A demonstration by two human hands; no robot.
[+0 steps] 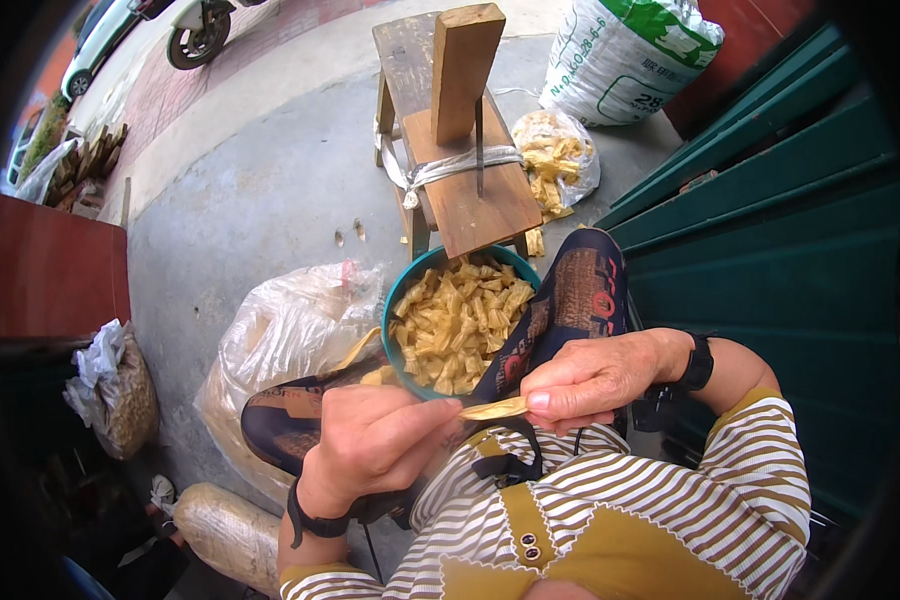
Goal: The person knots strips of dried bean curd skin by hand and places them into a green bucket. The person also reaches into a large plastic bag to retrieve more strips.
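Observation:
Above my lap, a narrow yellow strip [494, 409] with a dry, husk-like look is stretched between my two hands. My left hand [378, 440] pinches its left end with curled fingers. The right end sits between the thumb and fingers of my right hand [598, 382]. Just beyond them, a teal tub [391, 352] between my legs holds many short, folded yellow pieces [460, 320]. Over the tub's far rim juts a wooden bench [505, 205] with an upright wooden block [460, 75], a thin dark metal rod or blade and a white tie around it.
A large clear plastic bag [295, 330] lies left of the tub, with long yellow strips beside it. Another bag of yellow pieces [560, 160] rests by the bench. A white-and-green sack [625, 65] stands behind; dark green metal panels [770, 220] line the right.

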